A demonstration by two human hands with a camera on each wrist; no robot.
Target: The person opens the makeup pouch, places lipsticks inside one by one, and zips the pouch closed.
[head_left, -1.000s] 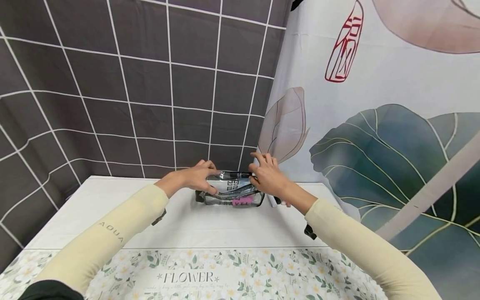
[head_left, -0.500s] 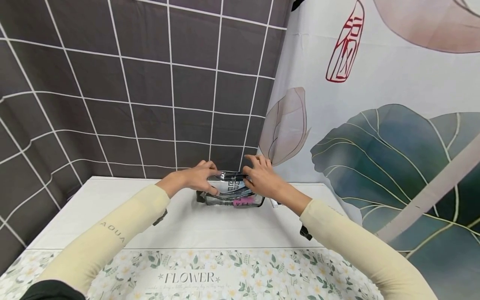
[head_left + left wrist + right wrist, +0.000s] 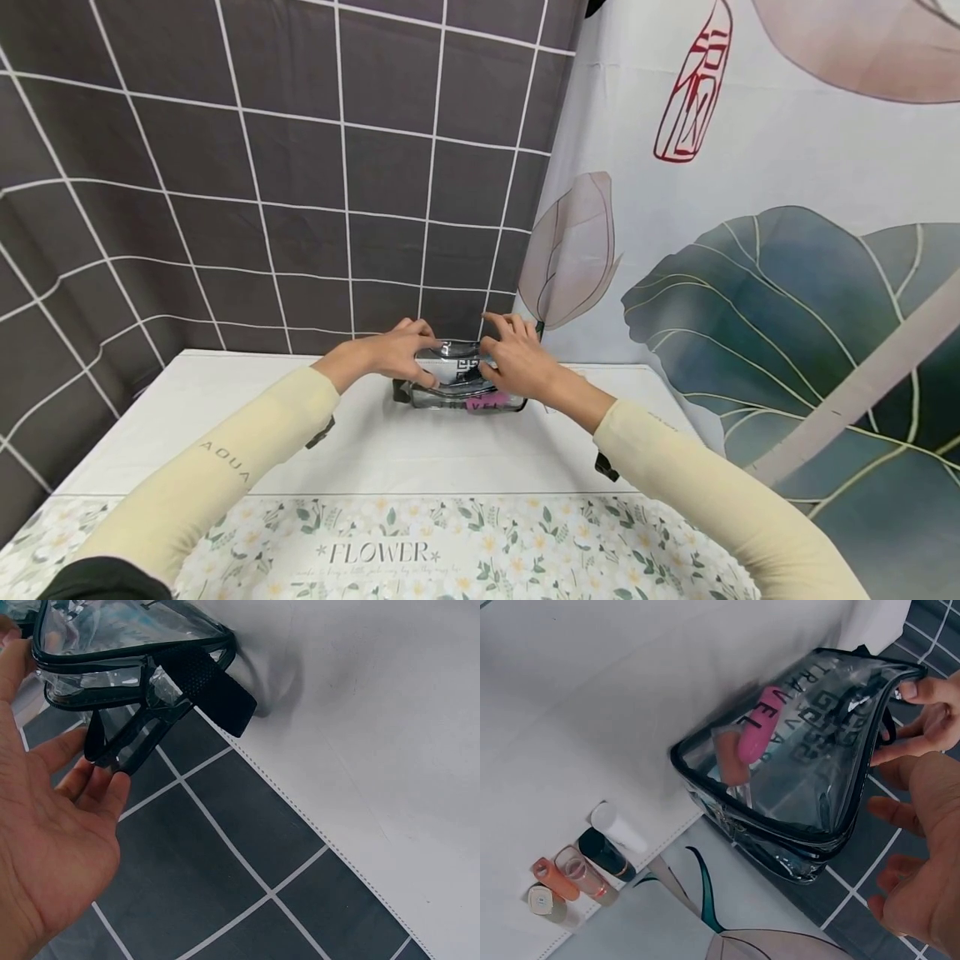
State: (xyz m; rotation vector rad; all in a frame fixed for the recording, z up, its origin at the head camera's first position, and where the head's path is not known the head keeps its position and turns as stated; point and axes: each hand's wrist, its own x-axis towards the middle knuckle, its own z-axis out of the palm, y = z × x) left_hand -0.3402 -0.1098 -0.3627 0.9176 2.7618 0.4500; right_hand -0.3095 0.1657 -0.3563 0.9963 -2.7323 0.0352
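Observation:
A clear zip pouch (image 3: 457, 398) with black trim and printed lettering sits near the table's back edge. Through its plastic show a pink rounded item (image 3: 760, 726) and a reddish-brown tube (image 3: 731, 756). My left hand (image 3: 393, 354) grips the pouch's left end; in the left wrist view this left hand (image 3: 67, 832) has its fingers round the black-trimmed edge, beside a black strap (image 3: 206, 694). My right hand (image 3: 525, 358) is over the pouch's right half. In the right wrist view this right hand (image 3: 922, 847) has thumb and fingers spread beside the black-trimmed edge, pinching nothing visible.
Several small capped cosmetic tubes (image 3: 577, 874) lie in a row on the white table to the pouch's right. A dark gridded cloth (image 3: 247, 208) hangs behind the table, and a leaf-printed cloth (image 3: 750, 308) hangs at the right. A floral mat (image 3: 360, 533) covers the front.
My right hand has moved left along the pouch, its thumb and fingers spread. My left hand has kept its grip at the left end.

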